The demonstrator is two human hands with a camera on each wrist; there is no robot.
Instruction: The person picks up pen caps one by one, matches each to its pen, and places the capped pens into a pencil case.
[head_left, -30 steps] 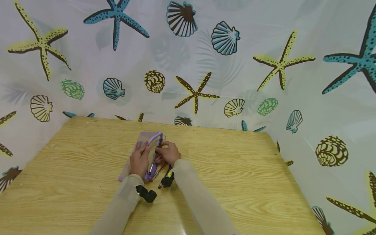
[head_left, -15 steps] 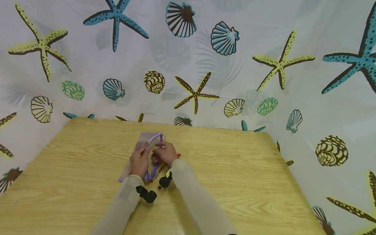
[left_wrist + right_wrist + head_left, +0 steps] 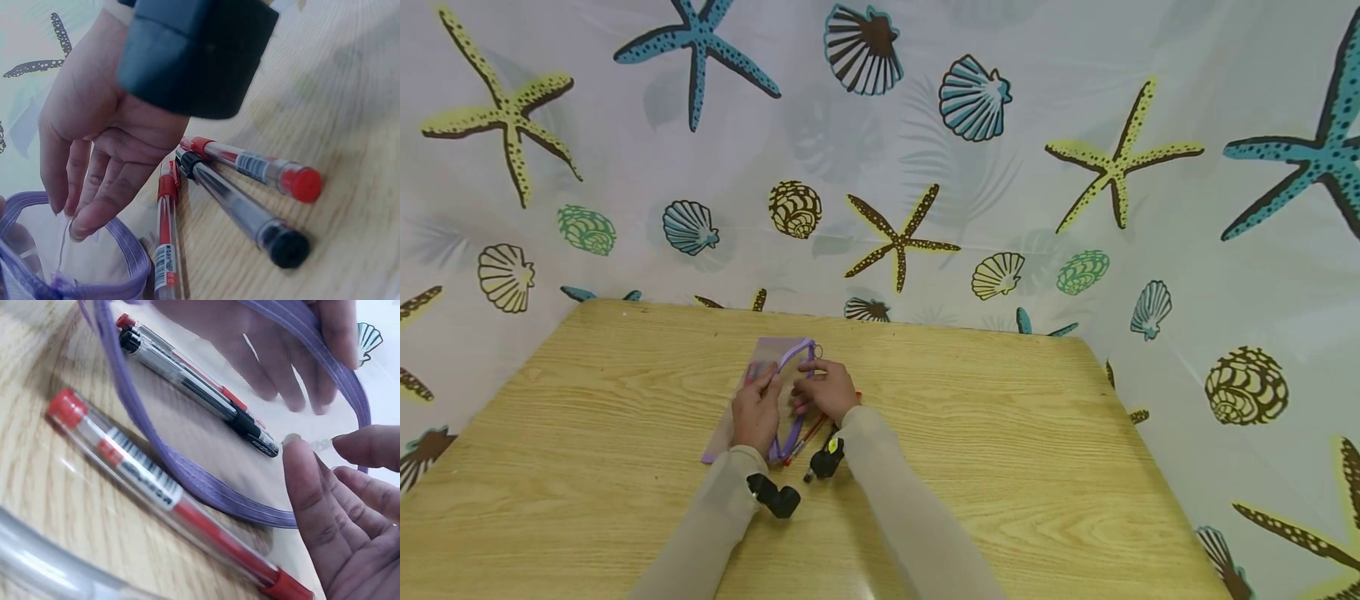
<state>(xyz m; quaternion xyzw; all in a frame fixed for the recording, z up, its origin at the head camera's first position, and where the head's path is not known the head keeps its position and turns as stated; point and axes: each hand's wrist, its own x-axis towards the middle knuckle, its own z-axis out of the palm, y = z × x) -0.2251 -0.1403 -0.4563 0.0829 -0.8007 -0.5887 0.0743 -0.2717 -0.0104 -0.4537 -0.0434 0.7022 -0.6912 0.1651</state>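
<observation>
A clear pencil pouch (image 3: 775, 347) with a purple zip edge (image 3: 140, 419) lies on the table with its mouth parted. My left hand (image 3: 756, 411) pinches the near side of that mouth, thumb on the outer side and fingers behind the plastic in the right wrist view. Inside the pouch lie a black pen (image 3: 187, 378) and a red pen (image 3: 164, 351). At the opening is my right hand (image 3: 829, 392), its fingers loosely extended and apart with nothing between them. Beside the pouch rest a red pen (image 3: 165, 247), a black pen (image 3: 231, 203) and another red pen (image 3: 253, 165).
The pouch and pens rest on a wood-grain table (image 3: 1000, 450). A curtain (image 3: 880, 150) printed with starfish and shells hangs behind the table and along its sides. Each wrist carries a black camera (image 3: 773, 496).
A second ago my right hand held a black pen at the pouch mouth; that pen has gone into the pouch and the fingers have let go. My left hand has stayed put.
</observation>
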